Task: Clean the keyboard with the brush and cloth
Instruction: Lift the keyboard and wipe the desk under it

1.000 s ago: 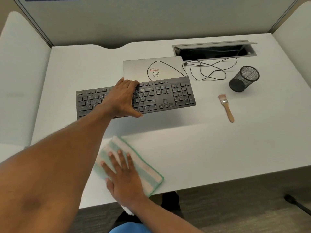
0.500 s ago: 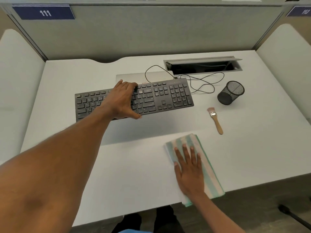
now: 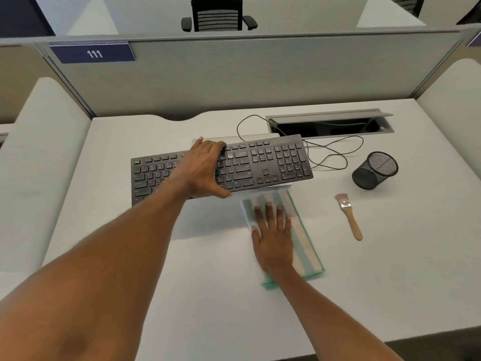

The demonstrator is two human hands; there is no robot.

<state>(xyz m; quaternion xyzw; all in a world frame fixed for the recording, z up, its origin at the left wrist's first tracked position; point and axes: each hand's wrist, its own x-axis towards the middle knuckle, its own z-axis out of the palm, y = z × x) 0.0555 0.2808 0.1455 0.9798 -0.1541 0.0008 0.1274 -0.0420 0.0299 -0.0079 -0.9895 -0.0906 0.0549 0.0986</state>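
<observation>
A: Since half a second ago the cloth (image 3: 299, 230) has slid up the desk (image 3: 390, 282) under the right hand (image 3: 273, 238); its far edge now sits just beside the near edge of the keyboard (image 3: 260, 162), where before it lay well short of it.

B: And the fingers on that hand?

A: Flat and spread, palm down, pressing the cloth to the desk. Nothing is gripped.

B: The left hand (image 3: 203, 170)?

A: It clasps the keyboard across the middle: fingers curled over the far edge, thumb hooked at the near edge. The keyboard's near edge looks raised off the desk, and its far edge covers part of a closed laptop (image 3: 229, 139).

B: Where is the brush (image 3: 348, 214)?

A: Lying on the desk right of the cloth, apart from it, bristles pointing away from the person, touched by neither hand.

B: Count things for me.

A: One keyboard, one striped cloth, one brush, one laptop, one black mesh cup (image 3: 374, 170) lying on its side, one cable (image 3: 330, 149) looping towards the open desk hatch (image 3: 330, 115). Two hands.
</observation>
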